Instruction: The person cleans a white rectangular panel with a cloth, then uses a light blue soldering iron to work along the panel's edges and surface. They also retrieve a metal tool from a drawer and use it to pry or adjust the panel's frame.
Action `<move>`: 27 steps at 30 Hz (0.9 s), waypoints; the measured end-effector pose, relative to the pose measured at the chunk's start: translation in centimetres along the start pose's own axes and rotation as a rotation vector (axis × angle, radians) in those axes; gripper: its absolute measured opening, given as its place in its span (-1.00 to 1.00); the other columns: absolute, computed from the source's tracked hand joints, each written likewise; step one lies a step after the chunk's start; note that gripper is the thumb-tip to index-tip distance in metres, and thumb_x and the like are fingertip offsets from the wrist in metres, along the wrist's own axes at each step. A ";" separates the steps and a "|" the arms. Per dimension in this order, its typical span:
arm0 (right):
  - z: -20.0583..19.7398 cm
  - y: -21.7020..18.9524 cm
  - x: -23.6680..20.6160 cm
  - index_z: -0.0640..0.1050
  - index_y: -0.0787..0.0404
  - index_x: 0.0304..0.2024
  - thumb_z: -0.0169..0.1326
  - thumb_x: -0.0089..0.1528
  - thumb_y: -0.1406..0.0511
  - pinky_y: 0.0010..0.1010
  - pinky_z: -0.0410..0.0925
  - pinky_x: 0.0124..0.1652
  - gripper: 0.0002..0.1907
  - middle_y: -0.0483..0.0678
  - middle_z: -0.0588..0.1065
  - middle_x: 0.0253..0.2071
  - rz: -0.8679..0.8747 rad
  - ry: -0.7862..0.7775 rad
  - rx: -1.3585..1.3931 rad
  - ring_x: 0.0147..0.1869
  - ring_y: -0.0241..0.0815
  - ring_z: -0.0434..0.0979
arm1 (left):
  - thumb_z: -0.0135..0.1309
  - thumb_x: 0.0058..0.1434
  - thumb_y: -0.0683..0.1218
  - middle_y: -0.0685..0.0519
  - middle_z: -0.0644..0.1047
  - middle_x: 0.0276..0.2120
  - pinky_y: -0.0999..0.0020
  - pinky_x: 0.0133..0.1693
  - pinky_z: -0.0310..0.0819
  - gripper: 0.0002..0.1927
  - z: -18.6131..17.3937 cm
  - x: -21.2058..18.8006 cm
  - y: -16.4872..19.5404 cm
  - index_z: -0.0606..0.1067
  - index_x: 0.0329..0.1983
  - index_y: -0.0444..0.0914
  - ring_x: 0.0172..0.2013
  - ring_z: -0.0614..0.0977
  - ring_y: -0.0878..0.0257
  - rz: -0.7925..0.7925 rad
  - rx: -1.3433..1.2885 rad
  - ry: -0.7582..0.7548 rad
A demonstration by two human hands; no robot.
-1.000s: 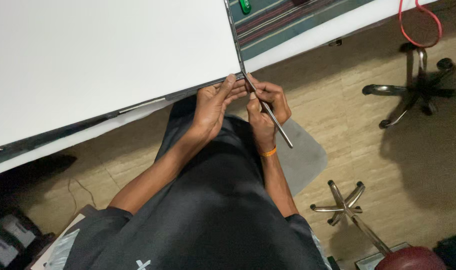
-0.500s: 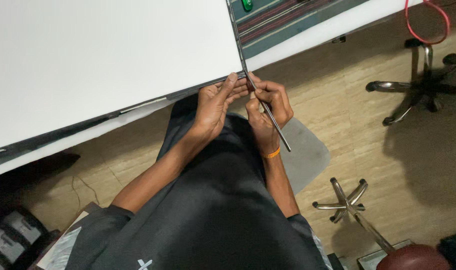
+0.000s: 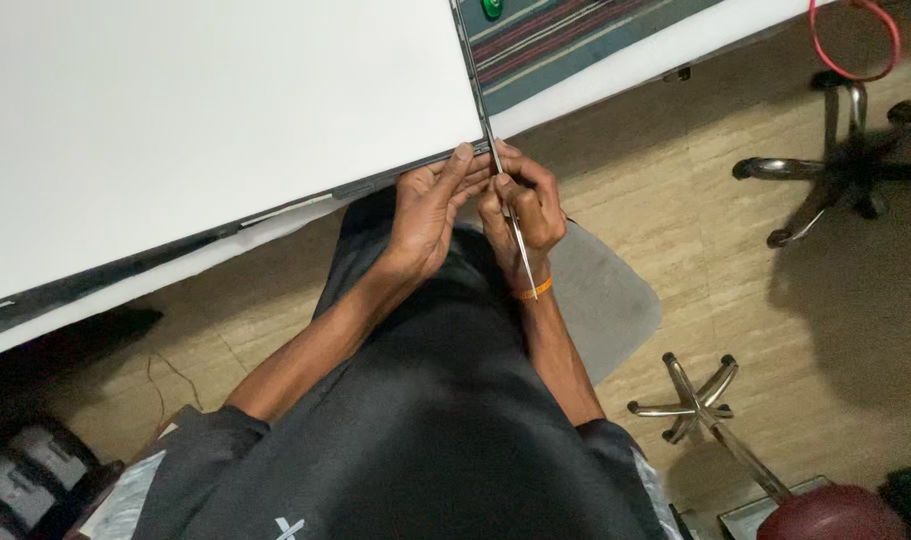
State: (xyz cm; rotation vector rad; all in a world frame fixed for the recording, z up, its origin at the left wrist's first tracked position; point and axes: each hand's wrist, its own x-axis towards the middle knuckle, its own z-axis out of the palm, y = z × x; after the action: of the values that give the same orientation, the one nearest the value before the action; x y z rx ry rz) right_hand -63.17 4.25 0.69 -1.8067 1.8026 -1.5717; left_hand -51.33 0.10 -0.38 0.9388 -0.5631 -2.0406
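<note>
Not much has moved since a moment ago: my hands are still at the same corner of the panel, and the thin tool now points a bit more straight down toward my lap.

My right hand [image 3: 524, 205] is curled shut, pinching the tool [image 3: 512, 218], a long thin metal stick. Its top end sits right at the near right corner of the big white panel [image 3: 216, 120], where the dark frame [image 3: 396, 180] runs along the near edge. My left hand [image 3: 431, 210] is pressed against that same edge, fingers together, with the fingertips [image 3: 464, 155] on the frame just beside the tool. The two hands touch each other. I wear an orange band [image 3: 533, 291] on my right wrist.

The panel lies on the desk [image 3: 656, 55] and its near edge sticks out over my legs. A striped mat [image 3: 576, 40] lies past the panel's right edge.

I think the tool could slip out of the thin gap, because it is so narrow and I only hold it with my fingertips. If I push too hard it could scratch the white face or bend the frame. It could also poke my left fingers, since they are so close.
</note>
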 end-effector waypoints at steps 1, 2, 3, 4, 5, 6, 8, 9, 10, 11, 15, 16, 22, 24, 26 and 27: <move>0.0 0.0 -0.1 0.44 0.31 -0.29 0.17 0.30 0.48 -0.22 0.60 0.06 -0.85 0.13 0.52 -0.01 -0.013 -0.004 -0.019 0.18 0.06 0.60 | 0.04 0.45 0.02 -0.14 0.65 -0.07 0.26 0.08 0.58 -0.60 0.0 0.0 -0.1 0.56 0.04 -0.43 -0.04 0.69 0.17 0.002 -0.013 0.005; -0.1 0.0 -0.1 0.44 0.33 -0.26 0.16 0.31 0.49 -0.26 0.60 0.03 -0.87 0.13 0.52 -0.01 0.066 0.013 0.032 0.15 0.02 0.62 | 0.05 0.45 0.02 -0.15 0.65 -0.07 0.26 0.07 0.58 -0.61 0.0 0.2 -0.1 0.56 0.04 -0.44 -0.06 0.68 0.16 0.007 -0.025 0.011; -0.2 -0.2 -0.2 0.44 0.35 -0.24 0.14 0.32 0.50 -0.30 0.61 0.01 -0.89 0.13 0.53 -0.01 0.148 0.028 0.083 0.11 -0.02 0.64 | 0.06 0.45 0.01 -0.16 0.64 -0.08 0.25 0.05 0.57 -0.61 0.0 0.1 -0.2 0.56 0.05 -0.45 -0.07 0.68 0.16 0.008 -0.037 0.019; -0.4 -0.4 -0.4 0.44 0.37 -0.21 0.12 0.33 0.51 -0.34 0.61 -0.02 -0.90 0.13 0.54 0.00 0.230 0.043 0.132 0.08 -0.06 0.66 | 0.06 0.46 0.01 -0.16 0.65 -0.08 0.25 0.06 0.58 -0.61 0.0 0.1 -0.3 0.56 0.04 -0.45 -0.07 0.69 0.16 0.013 -0.027 0.013; -0.5 -0.6 -0.4 0.43 0.38 -0.21 0.11 0.32 0.51 -0.36 0.60 -0.03 -0.91 0.12 0.52 -0.01 0.248 0.069 0.164 0.05 -0.08 0.64 | 0.06 0.46 0.02 -0.16 0.65 -0.09 0.24 0.06 0.59 -0.60 -0.1 0.1 -0.3 0.57 0.03 -0.46 -0.07 0.69 0.15 0.020 -0.016 0.003; -0.7 -0.8 -0.4 0.42 0.39 -0.20 0.10 0.31 0.51 -0.37 0.59 -0.03 -0.91 0.11 0.49 -0.02 0.267 0.089 0.198 0.03 -0.11 0.63 | 0.06 0.47 0.02 -0.16 0.65 -0.09 0.23 0.07 0.60 -0.60 -0.1 0.1 -0.3 0.57 0.02 -0.46 -0.08 0.70 0.14 0.027 -0.008 -0.003; -0.9 -1.1 -0.4 0.42 0.40 -0.21 0.10 0.28 0.52 -0.40 0.56 -0.06 -0.90 0.11 0.48 -0.04 0.278 0.087 0.191 -0.04 -0.12 0.60 | 0.06 0.45 0.02 -0.16 0.65 -0.09 0.22 0.06 0.60 -0.59 -0.1 0.2 -0.5 0.56 0.02 -0.47 -0.08 0.70 0.14 0.025 -0.014 0.014; -1.0 -1.2 -0.3 0.42 0.40 -0.24 0.11 0.26 0.53 -0.41 0.54 -0.10 -0.89 0.12 0.50 -0.06 0.261 0.073 0.149 -0.08 -0.12 0.59 | 0.06 0.44 0.02 -0.16 0.65 -0.09 0.22 0.06 0.60 -0.59 -0.1 0.3 -0.4 0.56 0.02 -0.47 -0.08 0.70 0.14 0.027 -0.015 0.017; -1.0 -1.2 -0.2 0.42 0.39 -0.26 0.12 0.24 0.54 -0.42 0.52 -0.13 -0.88 0.13 0.51 -0.08 0.241 0.059 0.107 -0.12 -0.11 0.58 | 0.06 0.44 0.02 -0.16 0.65 -0.09 0.22 0.06 0.60 -0.59 -0.1 0.4 -0.4 0.56 0.02 -0.46 -0.08 0.70 0.14 0.029 -0.012 0.015; -1.1 -1.3 0.0 0.43 0.39 -0.27 0.13 0.23 0.55 -0.42 0.51 -0.16 -0.88 0.13 0.52 -0.09 0.247 0.046 0.072 -0.14 -0.12 0.59 | 0.05 0.44 0.02 -0.16 0.65 -0.09 0.22 0.06 0.61 -0.59 -0.1 0.4 -0.3 0.56 0.03 -0.46 -0.07 0.70 0.14 0.030 -0.008 0.013; -1.2 -1.6 0.5 0.43 0.36 -0.29 0.12 0.23 0.56 -0.37 0.56 -0.14 -0.87 0.10 0.54 -0.09 0.237 0.011 0.038 -0.03 -0.10 0.65 | 0.05 0.44 0.02 -0.17 0.65 -0.09 0.22 0.06 0.60 -0.59 0.0 0.3 -0.3 0.55 0.03 -0.46 -0.08 0.71 0.12 0.024 -0.011 0.029; -1.1 -1.7 0.6 0.42 0.35 -0.28 0.10 0.25 0.57 -0.34 0.60 -0.09 -0.87 0.09 0.54 -0.07 0.223 0.005 0.056 0.04 -0.08 0.67 | 0.05 0.44 0.03 -0.17 0.65 -0.08 0.22 0.06 0.60 -0.59 0.1 0.3 -0.3 0.55 0.04 -0.45 -0.07 0.70 0.13 0.023 -0.011 0.021; -0.8 -2.0 1.3 0.44 0.36 -0.30 0.16 0.24 0.57 -0.35 0.58 -0.11 -0.85 0.13 0.57 -0.05 0.194 0.007 -0.007 0.01 -0.06 0.68 | 0.04 0.45 0.04 -0.16 0.65 -0.07 0.24 0.07 0.57 -0.58 0.0 0.3 -0.3 0.55 0.06 -0.44 -0.06 0.69 0.14 0.026 -0.011 0.023; -0.9 -2.1 1.5 0.45 0.37 -0.30 0.16 0.22 0.57 -0.37 0.57 -0.14 -0.87 0.13 0.57 -0.06 0.192 -0.012 -0.016 -0.01 -0.06 0.68 | 0.04 0.46 0.04 -0.16 0.66 -0.08 0.25 0.06 0.57 -0.58 0.1 0.3 -0.3 0.56 0.05 -0.45 -0.07 0.69 0.14 0.026 -0.001 0.026; -1.1 -2.1 1.7 0.45 0.36 -0.30 0.14 0.22 0.57 -0.37 0.57 -0.13 -0.87 0.11 0.57 -0.06 0.197 -0.015 -0.004 0.00 -0.06 0.68 | 0.03 0.46 0.04 -0.15 0.65 -0.07 0.25 0.06 0.57 -0.58 0.1 0.1 -0.3 0.56 0.05 -0.45 -0.06 0.69 0.15 0.017 -0.031 0.009; -1.1 -2.2 1.7 0.44 0.35 -0.30 0.13 0.23 0.57 -0.36 0.58 -0.11 -0.87 0.09 0.57 -0.06 0.197 -0.009 0.014 0.03 -0.06 0.69 | 0.03 0.46 0.04 -0.15 0.65 -0.07 0.26 0.07 0.57 -0.58 0.1 0.2 -0.3 0.56 0.05 -0.45 -0.06 0.69 0.15 0.016 -0.045 -0.001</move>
State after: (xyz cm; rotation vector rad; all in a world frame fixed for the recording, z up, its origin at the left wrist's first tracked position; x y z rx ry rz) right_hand -63.06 4.08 3.67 -1.5717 1.8947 -1.4960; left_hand -51.61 0.06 -0.61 0.9039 -0.5213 -2.0314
